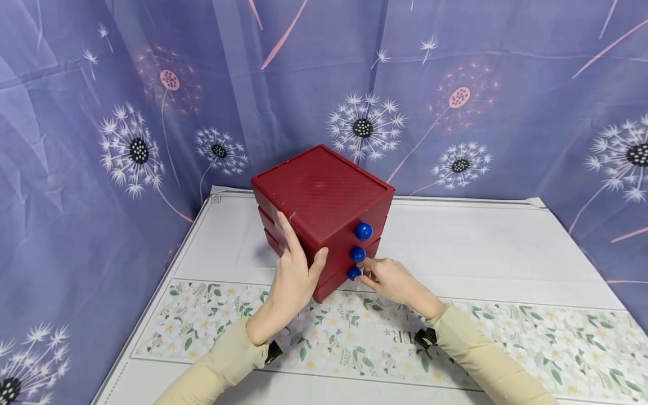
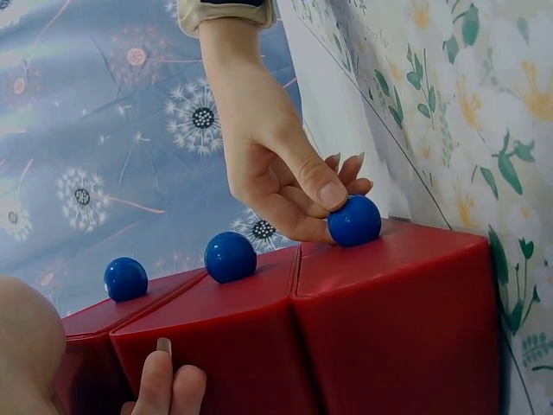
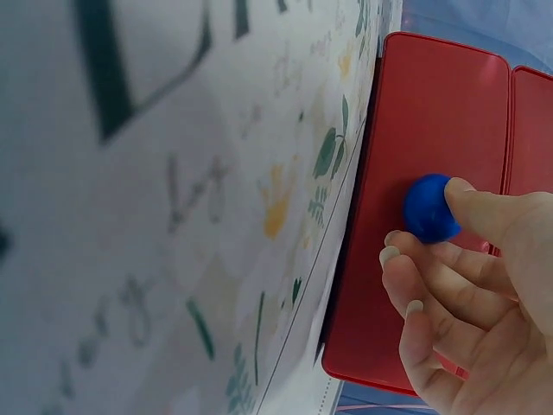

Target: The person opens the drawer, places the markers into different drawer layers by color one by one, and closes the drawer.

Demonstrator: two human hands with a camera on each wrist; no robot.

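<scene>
A dark red three-tier drawer cabinet (image 1: 320, 197) stands at an angle, one corner toward me. Its front carries a top blue knob (image 1: 363, 230), a middle blue knob (image 1: 357, 254) and a bottom blue knob (image 3: 429, 209). Thumb and fingers of my right hand (image 1: 394, 279) pinch the bottom knob. My left hand (image 1: 289, 278) lies against the cabinet's left side, index finger stretched along it and thumb at the near corner. In the left wrist view, some left fingertips (image 2: 155, 380) show beside the red drawers, which all look closed.
Under the cabinet is a white table cover (image 1: 455, 242) with a floral printed band (image 1: 506, 332) along its front part. A purple dandelion-print curtain (image 1: 304, 84) hangs behind and at both sides. The cabinet's back corner is close to the curtain.
</scene>
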